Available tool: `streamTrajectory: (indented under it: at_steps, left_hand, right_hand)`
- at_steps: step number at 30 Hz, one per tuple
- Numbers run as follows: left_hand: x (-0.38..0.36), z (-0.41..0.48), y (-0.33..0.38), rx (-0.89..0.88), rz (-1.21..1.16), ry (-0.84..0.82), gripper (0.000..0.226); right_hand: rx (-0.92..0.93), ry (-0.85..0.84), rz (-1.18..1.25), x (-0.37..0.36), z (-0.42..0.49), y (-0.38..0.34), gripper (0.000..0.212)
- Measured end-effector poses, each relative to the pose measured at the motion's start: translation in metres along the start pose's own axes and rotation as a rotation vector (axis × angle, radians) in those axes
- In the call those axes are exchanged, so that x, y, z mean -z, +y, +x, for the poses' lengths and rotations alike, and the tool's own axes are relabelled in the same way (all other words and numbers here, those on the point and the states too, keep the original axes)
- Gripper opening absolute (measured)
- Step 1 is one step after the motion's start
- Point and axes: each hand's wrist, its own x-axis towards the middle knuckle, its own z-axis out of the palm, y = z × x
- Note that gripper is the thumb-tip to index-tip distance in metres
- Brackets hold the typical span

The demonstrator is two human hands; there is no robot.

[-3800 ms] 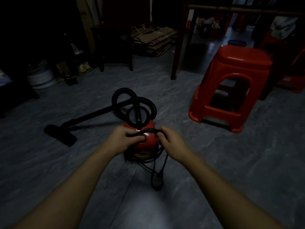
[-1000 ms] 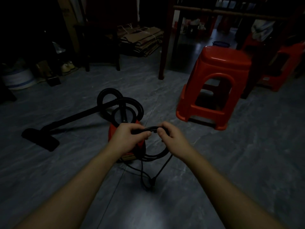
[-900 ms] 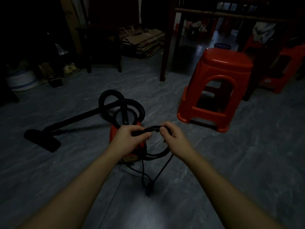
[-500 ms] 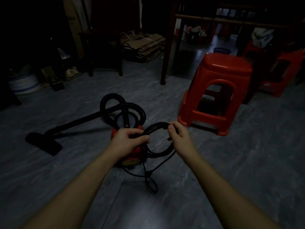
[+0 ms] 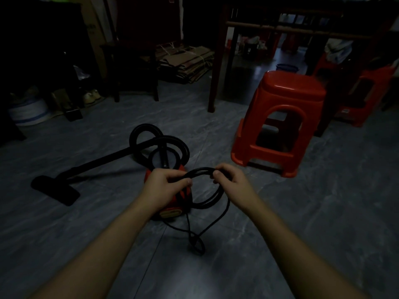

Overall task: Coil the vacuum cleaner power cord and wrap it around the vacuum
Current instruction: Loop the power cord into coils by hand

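The black power cord (image 5: 200, 170) hung in loops just in front of the red vacuum (image 5: 183, 196) on the grey floor (image 5: 302, 212), my left grip (image 5: 166, 184) pinching one side of the coil, my right grip (image 5: 232, 182) curled round the other, slack trailing below, red stool (image 5: 287, 108) beyond.

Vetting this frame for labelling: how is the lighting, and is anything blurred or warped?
Head view: dim, back corners nearly black; the power cord between left hand and right hand is legible against the grey floor; pale glare low on the floor; wide-angle warp leans the red stool; edges slightly soft.
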Motion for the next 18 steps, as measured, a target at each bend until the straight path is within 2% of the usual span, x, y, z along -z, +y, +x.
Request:
streamTrajectory:
  at_steps: [4, 8, 13, 18]
  left_hand:
    - [-0.003, 0.000, -0.004, -0.052, 0.074, -0.031, 0.018]
    - [-0.003, 0.003, -0.009, -0.101, 0.175, -0.008, 0.019]
    - [-0.003, 0.006, -0.019, -0.092, 0.164, 0.002, 0.011]
    - [0.000, 0.007, -0.028, -0.046, 0.077, -0.022, 0.011]
  right_hand:
    - [0.022, -0.111, -0.088, -0.010, -0.005, -0.002, 0.023]
    - [0.023, -0.135, -0.112, -0.015, -0.005, -0.001, 0.027]
    - [0.021, -0.089, -0.010, -0.023, -0.002, -0.003, 0.024]
    - [0.010, 0.057, 0.141, -0.019, 0.004, -0.012, 0.020]
